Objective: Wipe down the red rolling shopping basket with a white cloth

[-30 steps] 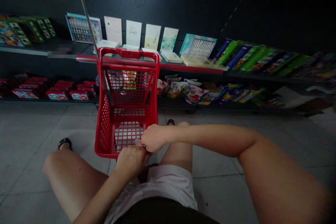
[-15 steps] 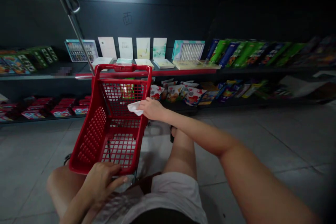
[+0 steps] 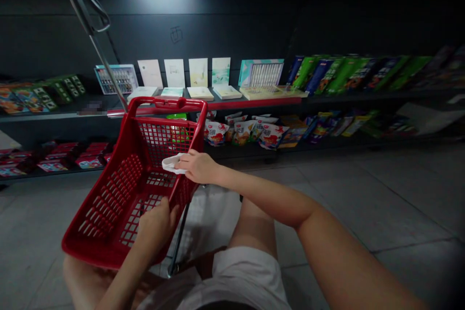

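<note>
A red plastic shopping cart (image 3: 96, 247) with a lattice basket stands before me, tilted toward my left knee. My right hand (image 3: 199, 167) is closed around a folded white cloth (image 3: 171, 163), which lies against the basket's right rim, partly over the inside. Nearer to me, my left hand (image 3: 157, 226) grips the same right rim, fingers on the inner side and thumb toward the outside. Part of the rim is hidden under both hands.
Beyond the cart runs a dark shelf (image 3: 265, 101) with cards, pen sets (image 3: 267, 73) and green and blue packs (image 3: 341, 75). Snack bags (image 3: 271, 135) and red boxes (image 3: 90, 155) fill the lower level. A metal pole (image 3: 105, 63) rises behind the cart. Grey tiles (image 3: 327, 179) cover the floor.
The cart has swung, its near end moving left and toward me. My left hand has gone from the front edge to the right rim. My right hand has slid the cloth nearer along that rim.
</note>
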The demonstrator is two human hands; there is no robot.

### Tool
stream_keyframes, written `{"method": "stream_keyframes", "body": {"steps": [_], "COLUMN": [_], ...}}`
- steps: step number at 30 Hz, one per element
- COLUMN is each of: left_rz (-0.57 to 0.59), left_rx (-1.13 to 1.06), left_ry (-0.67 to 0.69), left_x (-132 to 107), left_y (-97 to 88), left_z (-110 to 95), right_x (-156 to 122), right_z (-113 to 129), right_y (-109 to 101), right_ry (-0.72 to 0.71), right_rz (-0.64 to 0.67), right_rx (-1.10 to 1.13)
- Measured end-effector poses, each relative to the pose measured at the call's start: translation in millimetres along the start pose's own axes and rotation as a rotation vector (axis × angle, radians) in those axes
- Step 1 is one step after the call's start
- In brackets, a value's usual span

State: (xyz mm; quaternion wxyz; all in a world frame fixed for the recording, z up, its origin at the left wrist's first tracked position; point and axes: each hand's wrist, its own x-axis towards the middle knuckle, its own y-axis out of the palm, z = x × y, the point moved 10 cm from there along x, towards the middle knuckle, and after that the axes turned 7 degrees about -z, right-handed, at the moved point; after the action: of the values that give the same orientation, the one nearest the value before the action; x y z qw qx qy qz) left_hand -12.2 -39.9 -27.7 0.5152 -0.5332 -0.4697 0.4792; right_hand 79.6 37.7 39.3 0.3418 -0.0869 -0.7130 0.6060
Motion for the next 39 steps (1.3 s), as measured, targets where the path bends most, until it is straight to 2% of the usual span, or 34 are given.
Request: {"method": "stream_keyframes", "body": {"steps": [1,3,6,10,12,14,16,19,21,23,25,26,28,29,31,33,34,35,36,37,39], "left_rz": [-0.004,-0.004,0.020,0.021,0.014,0.003,-0.020,-0.047,-0.052,-0.049,-0.033,-0.018,0.022,0.034,0.025,-0.021,-0.041,-0.057,-0.050,-0.027,0.000], "left_rx": [0.025,0.040,0.035,0.051,0.027,-0.027,-0.086,-0.165,-0.207,-0.232,-0.239,-0.229,-0.173,-0.131,-0.068,-0.093,-0.138,-0.175,-0.212,-0.255,-0.346], "left_ry": [-0.002,0.029,0.080,0.130,0.164,0.197,0.222,0.256,0.277,0.286,0.283,0.278,0.240,0.201,0.113,0.079,0.105,0.127,0.157,0.202,0.282], "left_x": [1.2,0.5,-4.6,-6.9,-3.9,2.1,10.6,23.5,28.5,29.5,27.9,27.1,28.6,31.9,44.4,62.7,72.8,83.0,92.2,100.0,110.8], "left_y": [0.9,3.3,9.0,12.6,12.6,11.3,8.5,4.9,3.0,0.5,-2.5,-4.0,-6.8,-9.0,-16.9,-26.9,-30.5,-32.8,-31.8,-28.7,-22.7], "left_z": [1.1,4.0,14.2,35.3,45.5,55.2,64.6,75.6,80.1,83.6,86.0,86.4,87.3,87.9,85.8,72.5,60.6,49.6,38.6,27.3,10.6], "right_x": [0.0,2.7,4.2,-9.0,-18.4,-26.6,-34.8,-49.7,-63.9,-81.4,-98.1,-104.3,-109.0,-107.3,-96.0,-77.9,-69.3,-62.5,-58.7,-58.8,-73.3], "right_z": [-7.4,-40.9,-114.9,-209.1,-240.4,-254.2,-246.8,-199.3,-159.4,-128.8,-113.6,-112.3,-120.9,-128.9,-144.3,-150.2,-149.0,-146.1,-142.4,-138.2,-129.5], "right_y": [-2.6,-13.8,-40.7,-71.2,-74.1,-67.5,-53.1,-13.3,29.9,80.1,120.2,130.1,125.6,111.9,70.5,31.7,21.9,21.3,30.3,47.3,96.5], "right_ry": [0.007,0.088,0.297,0.608,0.739,0.834,0.896,0.940,0.978,1.044,1.101,1.121,1.145,1.152,1.141,1.082,1.049,1.021,1.010,1.017,1.087], "right_rz": [-0.006,-0.048,-0.180,-0.397,-0.482,-0.543,-0.583,-0.600,-0.556,-0.443,-0.328,-0.297,-0.296,-0.324,-0.441,-0.596,-0.654,-0.688,-0.698,-0.697,-0.726], "right_rx": [-0.010,-0.051,-0.109,-0.106,-0.056,0.000,0.004,-0.094,-0.125,-0.111,-0.044,-0.007,0.038,0.032,-0.024,-0.083,-0.097,-0.094,-0.074,-0.036,0.100]}}
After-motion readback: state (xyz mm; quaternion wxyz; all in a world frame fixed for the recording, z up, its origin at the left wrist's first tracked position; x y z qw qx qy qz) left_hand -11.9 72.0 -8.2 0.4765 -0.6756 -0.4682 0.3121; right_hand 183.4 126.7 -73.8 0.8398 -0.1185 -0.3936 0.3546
